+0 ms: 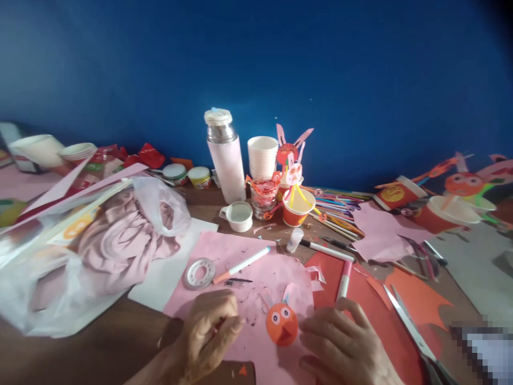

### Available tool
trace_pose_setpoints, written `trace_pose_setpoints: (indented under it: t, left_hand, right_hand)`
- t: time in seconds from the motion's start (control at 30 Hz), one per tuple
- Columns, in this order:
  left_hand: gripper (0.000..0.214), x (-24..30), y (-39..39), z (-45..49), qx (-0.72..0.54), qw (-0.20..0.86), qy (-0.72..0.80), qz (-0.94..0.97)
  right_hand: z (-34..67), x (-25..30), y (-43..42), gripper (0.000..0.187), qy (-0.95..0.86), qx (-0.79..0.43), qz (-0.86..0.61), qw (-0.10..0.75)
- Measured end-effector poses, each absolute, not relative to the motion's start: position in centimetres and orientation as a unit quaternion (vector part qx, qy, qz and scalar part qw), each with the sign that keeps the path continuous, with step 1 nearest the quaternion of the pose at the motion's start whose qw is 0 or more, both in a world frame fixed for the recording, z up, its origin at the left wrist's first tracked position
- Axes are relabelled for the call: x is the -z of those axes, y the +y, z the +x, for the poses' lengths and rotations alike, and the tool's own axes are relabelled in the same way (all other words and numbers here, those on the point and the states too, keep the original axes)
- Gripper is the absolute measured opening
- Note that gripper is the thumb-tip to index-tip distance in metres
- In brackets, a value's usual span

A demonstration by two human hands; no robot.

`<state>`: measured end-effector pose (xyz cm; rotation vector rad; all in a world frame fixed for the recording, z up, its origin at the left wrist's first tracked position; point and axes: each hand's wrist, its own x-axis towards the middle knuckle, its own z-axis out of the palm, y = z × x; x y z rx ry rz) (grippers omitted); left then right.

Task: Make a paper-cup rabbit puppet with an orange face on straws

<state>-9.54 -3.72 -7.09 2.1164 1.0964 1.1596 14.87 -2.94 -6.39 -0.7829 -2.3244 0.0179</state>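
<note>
My left hand (pixel 208 329) rests on a pink paper sheet (pixel 240 262), its fingers curled together in a pinch; what they hold is too small to see. My right hand (pixel 340 345) lies beside it with fingers bent down onto the sheet, just right of an orange paper face (pixel 281 323) with two eyes, a beak and pink ears. A pink-capped marker (pixel 343 280) lies just above my right hand, on red paper (pixel 360 299).
A tape roll (pixel 199 273), an orange-tipped pen (pixel 240 266), scissors (pixel 412 331), a thermos (pixel 224 155) with its lid cup (pixel 238 215), stacked paper cups (pixel 262 156), decorated red cups (pixel 296 208), coloured pencils (pixel 336 206) and a plastic bag of cloth (pixel 100 246) crowd the table.
</note>
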Motion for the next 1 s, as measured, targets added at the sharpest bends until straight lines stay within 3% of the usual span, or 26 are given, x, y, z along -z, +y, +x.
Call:
trace_pose_setpoints:
  t: [0.3, 0.6, 1.0]
  left_hand:
    - [0.026, 7.8, -4.0, -8.6, -0.377, 0.253, 0.41, 0.791]
    - [0.028, 7.4, -3.9, -8.1, -0.309, 0.237, 0.44, 0.809]
    - [0.018, 7.2, -4.2, -7.7, -0.34, 0.251, 0.381, 0.822]
  right_hand:
    - [14.1, 8.6, -2.9, 0.007, -0.893, -0.042, -0.356, 0.273]
    - [13.2, 9.1, -3.3, 0.015, -0.865, -0.046, -0.397, 0.304]
    - [12.1, 9.6, -4.2, 0.019, -0.851, -0.02, -0.427, 0.304]
